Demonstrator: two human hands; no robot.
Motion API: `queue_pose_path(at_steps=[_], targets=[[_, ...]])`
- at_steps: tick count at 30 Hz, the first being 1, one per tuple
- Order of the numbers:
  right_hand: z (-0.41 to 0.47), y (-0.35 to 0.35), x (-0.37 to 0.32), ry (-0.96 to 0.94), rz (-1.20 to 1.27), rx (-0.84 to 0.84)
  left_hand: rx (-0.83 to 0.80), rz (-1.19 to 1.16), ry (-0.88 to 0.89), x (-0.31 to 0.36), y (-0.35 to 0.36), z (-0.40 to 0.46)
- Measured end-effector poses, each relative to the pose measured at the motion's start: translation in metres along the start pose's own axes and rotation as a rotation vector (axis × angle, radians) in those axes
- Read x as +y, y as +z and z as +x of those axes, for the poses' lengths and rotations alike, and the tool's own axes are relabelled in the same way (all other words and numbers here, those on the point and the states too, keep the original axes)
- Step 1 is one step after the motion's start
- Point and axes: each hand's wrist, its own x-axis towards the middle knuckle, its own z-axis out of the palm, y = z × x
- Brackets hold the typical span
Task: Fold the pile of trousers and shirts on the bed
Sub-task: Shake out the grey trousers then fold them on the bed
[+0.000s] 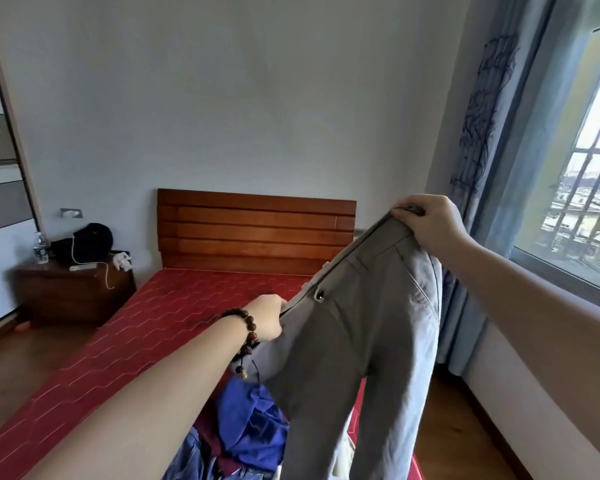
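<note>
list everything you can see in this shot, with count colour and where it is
grey trousers: 1, grey, held up by the waistband over the bed
blue shirt: 1, blue, in the pile on the bed
jeans: 1, blue denim, pile, bottom edge
maroon garment: 1, in the pile
bed: 1, red mattress, wooden headboard
nightstand: 1, dark wood, left of bed
water bottle: 1, clear, on nightstand
curtain: 1, blue, by window
bead bracelet: 1, brown, left wrist
left hand: gripping waistband
right hand: gripping waistband, higher

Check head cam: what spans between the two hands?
The waistband of the grey cotton trousers runs taut from the left hand up to the right hand; nothing else lies between them. Head view shows it.
</note>
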Motion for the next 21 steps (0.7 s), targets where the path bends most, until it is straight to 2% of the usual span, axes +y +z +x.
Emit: queue_pose_path(at_steps=[5, 8, 11, 14, 18, 19, 21], targets=[[0.0, -0.017, 0.034, 0.05, -0.087, 0.004, 0.018, -0.009, 0.007, -0.01, 0.001, 0.005], [-0.004, -0.03, 0.057, 0.09, -0.16, 0.012, -0.066, -0.03, 0.056, -0.017, -0.003, 0.004], [-0.009, -0.044, 0.076, 0.121, -0.199, 0.01, -0.119, 0.078, 0.096, -0.025, -0.01, 0.002], [-0.016, -0.06, 0.094, 0.125, -0.231, -0.028, 0.079, -0.067, 0.04, -0.031, -0.022, 0.002], [-0.022, -0.085, 0.113, 0.17, -0.197, -0.158, 0.428, -0.59, -0.015, -0.025, -0.037, 0.002], [-0.019, -0.09, 0.114, 0.166, -0.195, -0.158, 0.499, -0.629, 0.009, -0.016, -0.047, 0.003], [0.001, -0.103, 0.105, 0.121, -0.168, -0.014, 0.671, -0.618, 0.081, 0.009, -0.077, 0.012]])
